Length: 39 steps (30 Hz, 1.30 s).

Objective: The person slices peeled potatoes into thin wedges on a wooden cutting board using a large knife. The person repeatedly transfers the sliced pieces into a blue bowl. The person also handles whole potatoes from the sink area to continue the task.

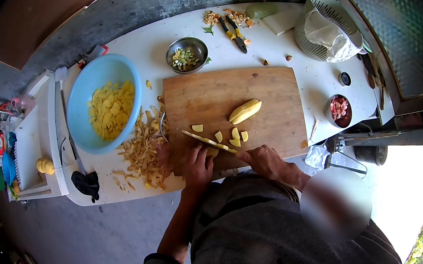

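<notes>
My white surface [317,83] carries a blue basin [78,107] at left, a wooden board [269,87] mid-frame and pliers [237,36] at upper centre.

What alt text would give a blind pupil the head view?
A person's right hand grips a knife over a wooden board, left hand close by. A peeled potato and cut pieces lie there; a blue basin holds yellow slices.

Lower-right opening [405,186] is blown out by daylight; tabletop [149,46] softly lit; edges are bowed, corners blackened; round patch [336,205] blurred.
</notes>
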{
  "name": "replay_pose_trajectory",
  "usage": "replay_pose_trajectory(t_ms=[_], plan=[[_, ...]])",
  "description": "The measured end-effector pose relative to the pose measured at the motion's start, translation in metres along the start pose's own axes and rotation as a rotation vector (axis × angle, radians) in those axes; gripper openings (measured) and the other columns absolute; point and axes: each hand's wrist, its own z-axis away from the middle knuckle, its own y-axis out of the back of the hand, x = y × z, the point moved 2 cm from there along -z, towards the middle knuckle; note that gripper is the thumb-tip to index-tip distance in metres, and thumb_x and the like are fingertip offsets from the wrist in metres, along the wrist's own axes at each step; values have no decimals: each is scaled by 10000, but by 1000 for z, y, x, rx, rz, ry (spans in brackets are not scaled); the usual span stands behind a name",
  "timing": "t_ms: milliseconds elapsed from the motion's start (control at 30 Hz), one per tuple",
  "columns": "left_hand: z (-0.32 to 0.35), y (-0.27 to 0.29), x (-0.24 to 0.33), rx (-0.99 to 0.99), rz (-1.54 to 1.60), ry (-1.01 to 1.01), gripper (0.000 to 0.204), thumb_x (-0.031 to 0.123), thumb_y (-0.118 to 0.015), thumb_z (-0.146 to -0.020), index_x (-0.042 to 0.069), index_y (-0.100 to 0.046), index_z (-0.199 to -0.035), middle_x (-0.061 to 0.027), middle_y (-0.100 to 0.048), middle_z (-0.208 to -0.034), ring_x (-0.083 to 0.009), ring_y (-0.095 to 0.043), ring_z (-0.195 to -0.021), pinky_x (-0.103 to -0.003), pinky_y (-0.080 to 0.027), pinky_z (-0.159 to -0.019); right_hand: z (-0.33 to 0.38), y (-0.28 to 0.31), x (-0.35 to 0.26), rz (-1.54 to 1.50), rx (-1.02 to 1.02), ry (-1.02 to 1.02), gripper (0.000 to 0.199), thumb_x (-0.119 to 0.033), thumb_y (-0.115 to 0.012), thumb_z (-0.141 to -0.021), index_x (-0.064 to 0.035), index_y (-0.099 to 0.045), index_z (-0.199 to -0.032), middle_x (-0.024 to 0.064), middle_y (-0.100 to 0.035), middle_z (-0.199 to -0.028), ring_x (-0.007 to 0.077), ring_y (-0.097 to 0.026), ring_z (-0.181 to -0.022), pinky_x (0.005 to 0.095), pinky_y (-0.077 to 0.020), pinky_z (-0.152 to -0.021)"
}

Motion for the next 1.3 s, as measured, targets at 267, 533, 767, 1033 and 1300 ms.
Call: replay_pose_trajectory(t_ms=[267, 533, 767, 1033, 1300], plan=[[5, -3, 0, 24, 9, 35, 381, 94, -799, -894, -5, -707, -1250, -167, -679, -1267, -401, -656, -1160, -499, -534, -987, 7, 32, -8, -240, -171, -116, 367, -272, -609, -1136, 45, -791, -1098, 262, -708, -730, 401, -704, -662, 491, -538, -606], [6, -3, 1, 19, 34, 57, 389, 74, -789, -896, -9, -704, -1266, -171, -670, -1283, -409, -648, -1188, -487, -542, -1009, 22, 20, -2, 144, 104, 331, 371, -241, -633, -1117, 111, -737, -1171, 305, -737, -877, 406, -750, -744, 449, -581, -635], [7, -5, -2, 18, 45, 45, 389, 79, -798, -885, -8, -707, -1254, -166, -675, -1284, -408, -662, -1162, -489, -549, -998, -10, -5, 1, -12, -134, 13, 367, -284, -528, -1166, -11, -764, -1233, 292, -654, -776, 480, -673, -689, 510, -515, -566], [4, 0, 1, 55, 38, 20, 352, 85, -799, -902, -6, -708, -1230, -170, -674, -1272, -402, -660, -1151, -485, -550, -986, -11, -1, 16, -96, -134, -158, 353, -270, -649, -1109, 26, -739, -1279, 187, -645, -806, 336, -604, -708, 443, -495, -628], [6, -1, 4, 48, 49, 70, 365, 77, -800, -903, -11, -698, -1242, -184, -662, -1247, -415, -647, -1144, -476, -550, -970, 30, -22, 46, 323, 150, 524, 366, -124, -720, -1060, 11, -705, -1399, 67, -529, -847, 174, -426, -679, 342, -430, -539]])
